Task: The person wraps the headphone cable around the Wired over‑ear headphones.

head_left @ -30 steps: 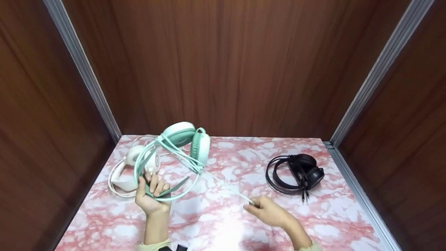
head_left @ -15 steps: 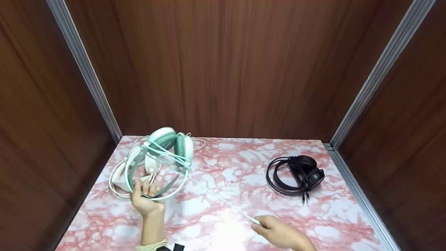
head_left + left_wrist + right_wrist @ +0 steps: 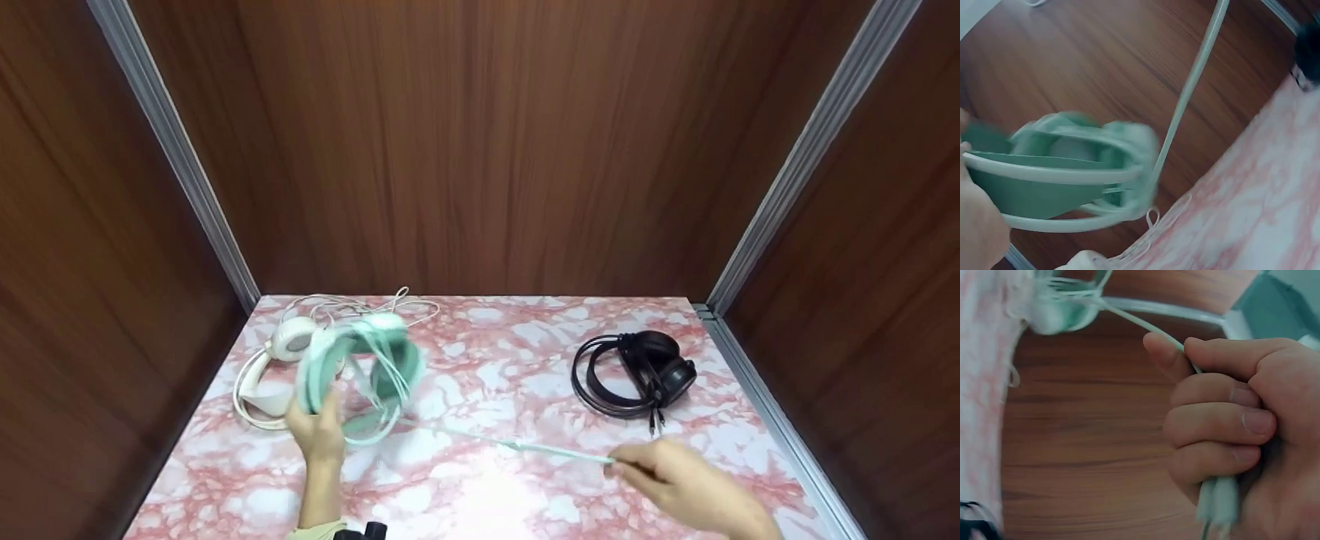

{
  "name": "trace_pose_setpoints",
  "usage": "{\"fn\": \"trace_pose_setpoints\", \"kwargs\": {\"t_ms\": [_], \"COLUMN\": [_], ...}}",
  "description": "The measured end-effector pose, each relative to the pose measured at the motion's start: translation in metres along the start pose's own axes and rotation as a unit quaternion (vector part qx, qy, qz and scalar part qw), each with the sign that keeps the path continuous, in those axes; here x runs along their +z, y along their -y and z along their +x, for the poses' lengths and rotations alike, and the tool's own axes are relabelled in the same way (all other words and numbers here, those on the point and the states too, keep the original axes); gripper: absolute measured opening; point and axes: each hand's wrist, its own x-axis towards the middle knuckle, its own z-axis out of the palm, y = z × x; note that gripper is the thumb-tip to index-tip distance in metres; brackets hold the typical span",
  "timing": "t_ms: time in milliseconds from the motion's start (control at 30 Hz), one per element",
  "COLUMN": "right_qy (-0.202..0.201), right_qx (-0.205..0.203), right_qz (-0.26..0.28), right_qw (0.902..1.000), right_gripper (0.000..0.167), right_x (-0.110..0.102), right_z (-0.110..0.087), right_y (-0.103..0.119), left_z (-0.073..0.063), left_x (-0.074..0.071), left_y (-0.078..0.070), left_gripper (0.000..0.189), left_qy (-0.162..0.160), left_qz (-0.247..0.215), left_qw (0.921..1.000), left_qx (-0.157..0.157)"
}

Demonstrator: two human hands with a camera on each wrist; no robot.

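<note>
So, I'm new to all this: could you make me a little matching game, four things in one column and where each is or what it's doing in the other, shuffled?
Things:
1. black headphones
2. green headphones
3. right hand
4. white headphones

Places or states:
A. grips a pale green cable
B. on the left of the table, partly hidden
C. on the right of the table
D. held by the left hand

Pairs: 1-C, 2-D, 3-A, 4-B
</note>
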Motion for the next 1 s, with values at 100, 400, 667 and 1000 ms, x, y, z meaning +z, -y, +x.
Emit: {"fn": "trace_pose_setpoints", "kwargs": {"t_ms": [100,400,667,1000], "right_qy": [-0.054,-0.153,-0.21,-0.187], "right_qx": [-0.079,-0.211,-0.081,0.036], "right_qz": [-0.032,-0.044,0.056,0.263], "right_qw": [0.9949,0.9643,0.9727,0.9458], "right_gripper": [0.021,0.028,0.011,0.009], "right_x": [-0.016,-0.051,-0.043,0.065], "right_z": [0.011,0.057,0.084,0.099], "right_y": [0.008,0.015,-0.011,-0.073], "left_z": [-0.006,-0.017,-0.033,-0.05], "left_x": [0.004,0.009,0.021,0.053], "left_y": [-0.007,0.004,-0.007,-0.016], "left_gripper": [0.035,0.024,0.044,0.028], "left_qy": [0.12,0.532,0.616,0.498], "left_qz": [0.096,-0.055,-0.439,-0.604], "left_qw": [0.9871,0.8441,0.6303,0.591], "left_qx": [0.046,-0.039,-0.176,-0.194]}}
